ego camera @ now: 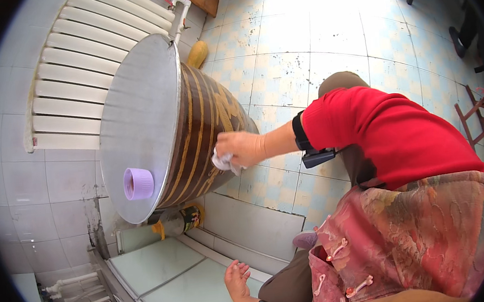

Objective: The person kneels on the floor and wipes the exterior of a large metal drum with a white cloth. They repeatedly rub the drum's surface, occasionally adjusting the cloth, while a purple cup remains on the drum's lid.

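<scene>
My right hand (239, 147) grips a crumpled white cloth (227, 161) against the side of a large brown glazed jar (198, 120) with yellow-brown bands and raised patterns. A round grey metal lid (139, 112) covers the jar. On the lid, near its lower end in the view, lies a ribbed lilac plastic cap (138, 183). My left hand (237, 280) is low in the view, apart from the jar, with fingers loosely curled and nothing in it. It is over the pale green cabinet panels (185, 294). The cloth partly hides beneath my right fingers.
A white radiator (76, 79) is on the tiled wall behind the jar. A yellow gourd-like vegetable (197, 54) rests beside the jar on the floor. A clear plastic bottle with a yellow cap (175, 226) is by the cabinet. A reddish folding stool frame (482, 110) is at far right.
</scene>
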A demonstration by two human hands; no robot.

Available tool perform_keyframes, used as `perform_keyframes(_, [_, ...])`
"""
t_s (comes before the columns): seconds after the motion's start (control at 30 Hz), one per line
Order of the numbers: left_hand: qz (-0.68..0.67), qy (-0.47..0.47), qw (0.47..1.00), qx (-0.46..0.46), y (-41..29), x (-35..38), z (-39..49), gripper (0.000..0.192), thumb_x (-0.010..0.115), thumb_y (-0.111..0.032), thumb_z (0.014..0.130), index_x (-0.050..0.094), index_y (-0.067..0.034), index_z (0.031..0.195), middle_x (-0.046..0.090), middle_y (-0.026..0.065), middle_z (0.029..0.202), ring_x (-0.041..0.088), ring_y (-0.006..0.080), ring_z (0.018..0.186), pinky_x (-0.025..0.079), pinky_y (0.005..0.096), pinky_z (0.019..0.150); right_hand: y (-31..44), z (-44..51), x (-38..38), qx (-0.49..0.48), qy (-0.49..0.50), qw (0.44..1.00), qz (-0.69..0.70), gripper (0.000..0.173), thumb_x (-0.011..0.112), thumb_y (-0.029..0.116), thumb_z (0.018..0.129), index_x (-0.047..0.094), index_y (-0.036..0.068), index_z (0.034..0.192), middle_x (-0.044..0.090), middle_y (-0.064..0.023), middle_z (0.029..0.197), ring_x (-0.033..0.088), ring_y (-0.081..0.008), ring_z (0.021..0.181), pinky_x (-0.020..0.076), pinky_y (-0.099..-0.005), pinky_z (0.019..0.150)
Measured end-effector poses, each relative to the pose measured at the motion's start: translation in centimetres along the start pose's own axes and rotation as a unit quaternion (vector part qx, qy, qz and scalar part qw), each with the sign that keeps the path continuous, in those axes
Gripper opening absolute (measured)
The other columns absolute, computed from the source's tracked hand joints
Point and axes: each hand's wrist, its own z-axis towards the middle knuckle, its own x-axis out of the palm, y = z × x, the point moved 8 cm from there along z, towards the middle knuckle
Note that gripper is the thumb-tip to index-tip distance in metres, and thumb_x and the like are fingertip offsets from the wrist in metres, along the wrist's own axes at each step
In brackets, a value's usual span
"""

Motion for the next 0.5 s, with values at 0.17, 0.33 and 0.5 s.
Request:
perform_keyframes(0.17, [0.006, -0.01, 1.0, -0.005, 0.5, -0.3, -0.8, 0.03, 0.056, -0.024, 0.101, 0.058, -0.003, 0.122, 0.064, 0.01, 0.101, 0.064, 0.0185, 0.089, 0.053, 0.0309, 0.073, -4.2, 1.4, -7.9, 0.257, -0.128, 0.946, 0.151, 0.023, 0.06, 0.005, 0.086, 0.057, 0.002, 0.109, 0.059, -0.0146, 0.107, 0.061, -0.027, 0.098, 0.0533, -0.0387, 0.088])
perform_keyframes(0.33, [0.008, -0.015, 1.0, 0.006, 0.7, -0.7, -1.2, 0.029, 0.055, -0.024, 0.101, 0.059, -0.003, 0.121, 0.065, 0.0097, 0.101, 0.064, 0.018, 0.089, 0.053, 0.0311, 0.073, -6.0, 1.5, -9.6, 0.36, -0.213, 0.892, 0.174, 0.028, 0.062, 0.007, 0.086, 0.057, 0.003, 0.114, 0.057, -0.0186, 0.115, 0.063, -0.0311, 0.1, 0.0538, -0.0392, 0.086])
perform_keyframes(0.5, [0.016, -0.012, 1.0, 0.008, 0.8, -0.5, -1.0, 0.031, 0.055, -0.025, 0.1, 0.059, -0.002, 0.121, 0.065, 0.0105, 0.103, 0.065, 0.0184, 0.088, 0.053, 0.0309, 0.073, -4.3, -0.5, -1.8, 0.292, -0.212, 0.929, 0.086, 0.025, 0.066, 0.004, 0.082, 0.055, 0.007, 0.105, 0.048, -0.0195, 0.117, 0.053, -0.0386, 0.108, 0.0465, -0.043, 0.094])
